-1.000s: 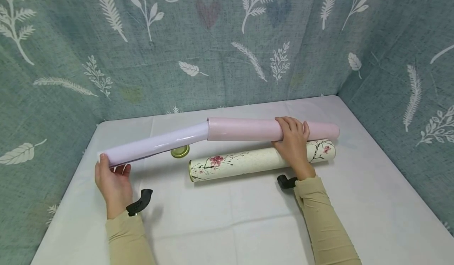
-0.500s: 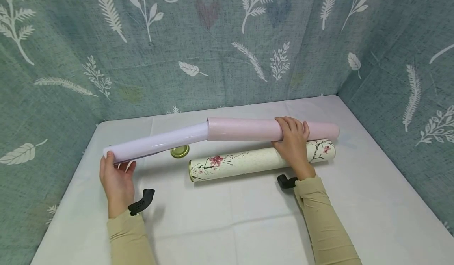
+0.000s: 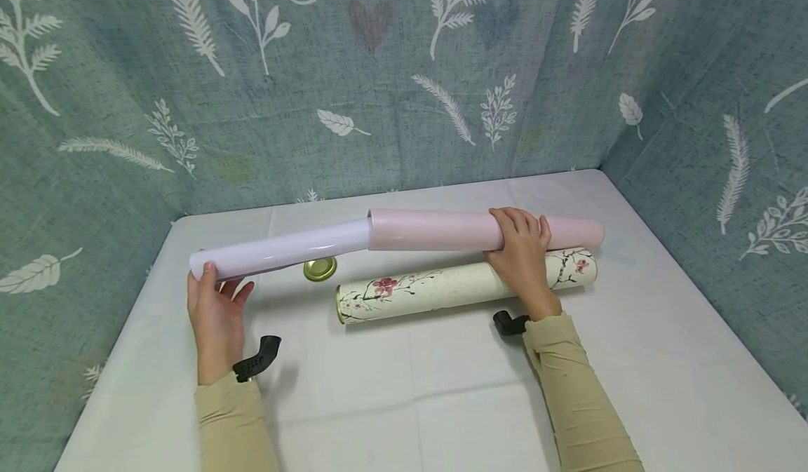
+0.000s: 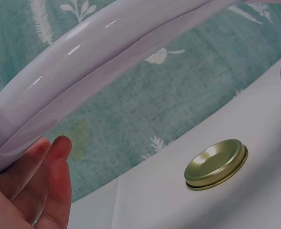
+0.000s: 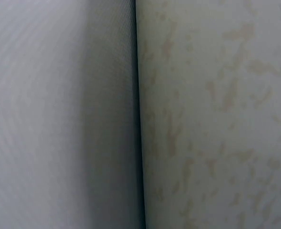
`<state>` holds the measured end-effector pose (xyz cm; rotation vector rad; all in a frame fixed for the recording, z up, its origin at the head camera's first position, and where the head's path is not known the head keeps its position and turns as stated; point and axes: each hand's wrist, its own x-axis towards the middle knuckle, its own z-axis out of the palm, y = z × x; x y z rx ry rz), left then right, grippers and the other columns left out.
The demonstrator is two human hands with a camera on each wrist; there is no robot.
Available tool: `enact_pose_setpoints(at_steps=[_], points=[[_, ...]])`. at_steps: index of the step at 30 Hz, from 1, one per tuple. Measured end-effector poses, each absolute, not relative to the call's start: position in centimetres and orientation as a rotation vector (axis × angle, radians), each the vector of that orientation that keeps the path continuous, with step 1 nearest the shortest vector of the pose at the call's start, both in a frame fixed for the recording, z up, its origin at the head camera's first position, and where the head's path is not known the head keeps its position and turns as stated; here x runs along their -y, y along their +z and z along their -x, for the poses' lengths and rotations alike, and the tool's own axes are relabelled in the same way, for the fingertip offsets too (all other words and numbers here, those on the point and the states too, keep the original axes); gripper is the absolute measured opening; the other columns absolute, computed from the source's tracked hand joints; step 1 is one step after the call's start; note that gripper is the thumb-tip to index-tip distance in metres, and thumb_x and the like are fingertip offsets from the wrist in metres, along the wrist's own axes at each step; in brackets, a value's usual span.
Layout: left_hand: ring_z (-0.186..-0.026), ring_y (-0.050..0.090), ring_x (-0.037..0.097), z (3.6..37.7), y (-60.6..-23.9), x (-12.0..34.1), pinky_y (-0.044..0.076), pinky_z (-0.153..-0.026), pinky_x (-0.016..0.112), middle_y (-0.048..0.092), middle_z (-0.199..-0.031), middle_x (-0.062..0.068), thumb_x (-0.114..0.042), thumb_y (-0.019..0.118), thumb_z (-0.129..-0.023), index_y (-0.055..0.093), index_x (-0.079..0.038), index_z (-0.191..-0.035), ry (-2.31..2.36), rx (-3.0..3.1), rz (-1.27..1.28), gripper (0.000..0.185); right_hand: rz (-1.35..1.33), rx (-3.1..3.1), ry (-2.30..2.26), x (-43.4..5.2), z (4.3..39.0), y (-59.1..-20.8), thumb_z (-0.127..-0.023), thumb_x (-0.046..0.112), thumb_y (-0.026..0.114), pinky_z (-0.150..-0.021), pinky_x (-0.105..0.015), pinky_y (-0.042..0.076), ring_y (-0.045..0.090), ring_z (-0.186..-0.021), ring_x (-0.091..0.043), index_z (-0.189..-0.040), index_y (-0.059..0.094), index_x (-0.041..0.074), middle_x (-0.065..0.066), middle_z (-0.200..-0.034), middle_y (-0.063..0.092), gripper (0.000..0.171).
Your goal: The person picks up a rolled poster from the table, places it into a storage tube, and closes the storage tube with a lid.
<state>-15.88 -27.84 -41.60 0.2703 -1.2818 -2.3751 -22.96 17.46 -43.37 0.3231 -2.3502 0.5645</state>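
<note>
My left hand [image 3: 217,325] holds the left end of a glossy pale lavender rolled sheet [image 3: 284,244], thumb on the near side and fingers beneath. That roll's right end sits inside the open end of a wider pink rolled sheet [image 3: 435,230]. Over the pink roll's middle, my right hand [image 3: 522,261] grips from above. In the left wrist view a long edge runs along the lavender roll [image 4: 97,52], which is raised off the table. A cream tube with plum blossoms [image 3: 435,290] lies in front of the pink roll, partly under my right wrist.
A round gold lid [image 3: 320,268] lies on the white-covered table [image 3: 404,402] behind the tube's left end. Leaf-patterned green cloth [image 3: 391,121] hangs at the back and both sides. The right wrist view shows only the cream tube [image 5: 216,114] beside the tablecloth.
My left hand has moved right and slightly upward, and the lavender roll has slid further into the pink roll. My right hand, the tube and the lid have stayed put.
</note>
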Motion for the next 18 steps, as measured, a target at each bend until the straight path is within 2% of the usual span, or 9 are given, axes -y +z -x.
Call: enact_pose_setpoints(at_steps=[18], points=[[-0.103,0.054,0.028,16.17,-41.76,27.61,0.045,-0.079,0.037,0.044,-0.124,0.013,-0.030,0.057,-0.087,0.038,-0.020,-0.130,-2.348,1.390,-0.198,0.047,-0.326,2.354,0.569,-17.51,23.03,-43.45,-0.059,0.014,0.080,-0.101,-0.053,0.008,0.038,-0.114,-0.029,-0.120,0.053,0.016,-0.006,-0.119,0.051,0.067]])
